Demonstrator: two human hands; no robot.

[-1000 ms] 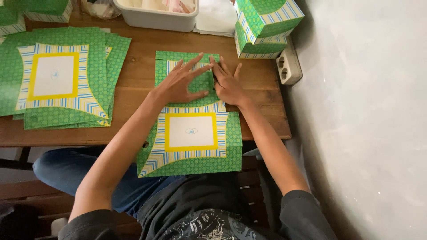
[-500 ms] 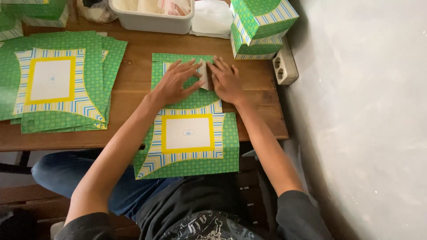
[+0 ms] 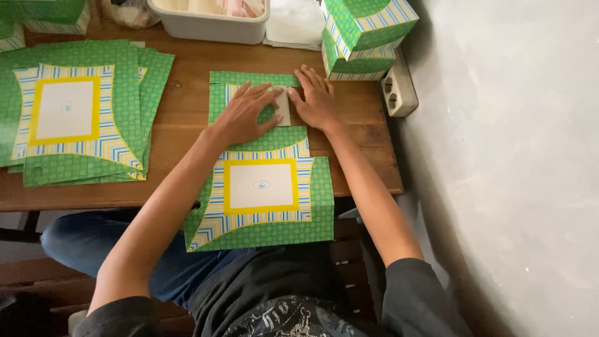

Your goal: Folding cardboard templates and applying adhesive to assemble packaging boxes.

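Item 1: flat box blank [image 3: 262, 181], green patterned card with a white panel framed in yellow and blue stripes. It lies at centre frame on the wooden surface [image 3: 187, 68], its near edge overhanging toward your lap.

Item 2: small flap [image 3: 282, 107] at the blank's far end, grey underside showing. A second ago that end lay flat under your palms; half a second ago the flap was coming up; it now lies turned back onto the green panel, so the crease at that end appears to be forming.

Item 3: your left hand [image 3: 246, 115], upper centre of the frame, fingers spread and pressed flat on the far panel, fingertips touching the flap's left edge. They grip nothing.

Item 4: your right hand [image 3: 317, 100], just right of the flap, fingers together and laid flat, pressing at the flap's right edge. Nothing is pinched between them.

Item 5: stack of unfolded blanks [image 3: 75, 112], left of the frame, well apart from both hands.

Item 6: two assembled boxes [image 3: 362, 34], stacked at upper right, near your right hand.

Item 7: white plastic tub [image 3: 209, 25], top centre.

Item 8: power strip [image 3: 398, 90], at the surface's right edge against the wall.
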